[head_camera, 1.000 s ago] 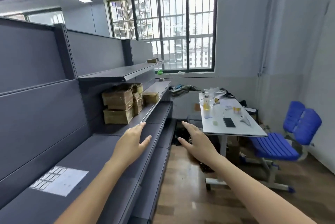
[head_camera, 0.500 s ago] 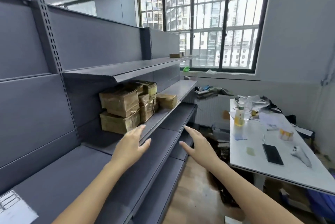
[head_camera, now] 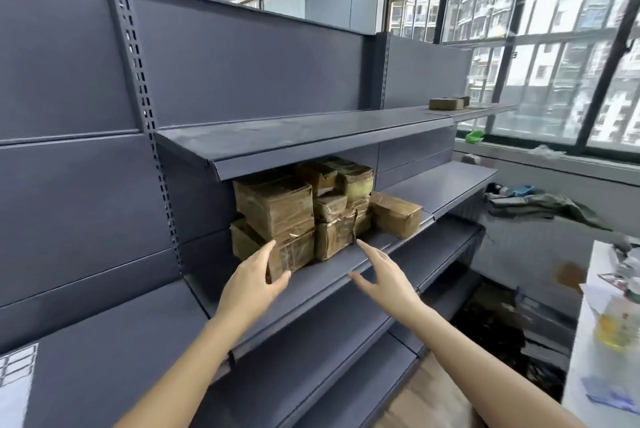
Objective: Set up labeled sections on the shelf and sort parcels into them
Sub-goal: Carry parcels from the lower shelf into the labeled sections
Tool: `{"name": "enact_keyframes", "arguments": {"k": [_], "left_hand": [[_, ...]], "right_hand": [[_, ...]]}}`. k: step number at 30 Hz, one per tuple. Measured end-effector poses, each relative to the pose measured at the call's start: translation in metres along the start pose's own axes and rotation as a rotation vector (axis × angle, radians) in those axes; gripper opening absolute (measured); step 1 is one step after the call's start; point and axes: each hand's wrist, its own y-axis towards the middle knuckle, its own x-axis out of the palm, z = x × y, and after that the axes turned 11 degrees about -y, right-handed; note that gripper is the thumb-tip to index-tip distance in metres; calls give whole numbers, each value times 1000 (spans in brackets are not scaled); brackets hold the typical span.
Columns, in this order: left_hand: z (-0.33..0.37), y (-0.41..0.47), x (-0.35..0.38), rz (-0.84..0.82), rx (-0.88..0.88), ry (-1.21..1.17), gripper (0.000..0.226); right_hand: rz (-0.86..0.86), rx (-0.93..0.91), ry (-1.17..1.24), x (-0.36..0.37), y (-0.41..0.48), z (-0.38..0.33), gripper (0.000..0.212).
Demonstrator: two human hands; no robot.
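Observation:
Several brown taped parcels (head_camera: 277, 209) are stacked on a grey metal shelf (head_camera: 332, 272), under a higher shelf board (head_camera: 311, 137). One smaller parcel (head_camera: 396, 214) lies at the right of the stack. My left hand (head_camera: 252, 278) is open, its fingertips at the front corner of the lowest left parcel (head_camera: 291, 254). My right hand (head_camera: 384, 275) is open with spread fingers over the shelf's front edge, just right of the stack, holding nothing. A white label sheet (head_camera: 17, 365) lies on the lower shelf at the far left.
Another parcel (head_camera: 446, 103) sits on the top shelf far right. A white table (head_camera: 581, 358) with a yellow bottle (head_camera: 616, 323) and papers stands at the right. Clutter lies on the floor (head_camera: 495, 330) and the window ledge (head_camera: 540, 199).
The view has come much closer to the parcels. Both open hands have reached forward, the left one up to the lowest parcel's corner and the right one to the shelf beside the stack.

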Motion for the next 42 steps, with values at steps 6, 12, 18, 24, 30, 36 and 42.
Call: {"name": "enact_keyframes", "arguments": {"k": [6,12,18,24,30,36,42], "left_hand": [[-30,68,10,81,-77,25,72],[-53,145,12,107,-207,44,82],[-69,183,26,109,-129,-58,100],[-73,201,39,142,-175,-117,111],[-70,206,45,229,-195,-112,93],[-56,178,40,280,-245,-139,92],[-40,91,23,457,-317,-99,89]], "right_hand": [[-39,-105,55,33,101,20,70],[-48,-183,60,48,197,28,73],[-123,-204,201,68,259,34,89],[-245,-234,380,87,294,35,89],[-189,-217,370,93,298,29,85],[-113,-263,440,79,264,26,82],[-215,-455,380,73,210,-16,79]]}}
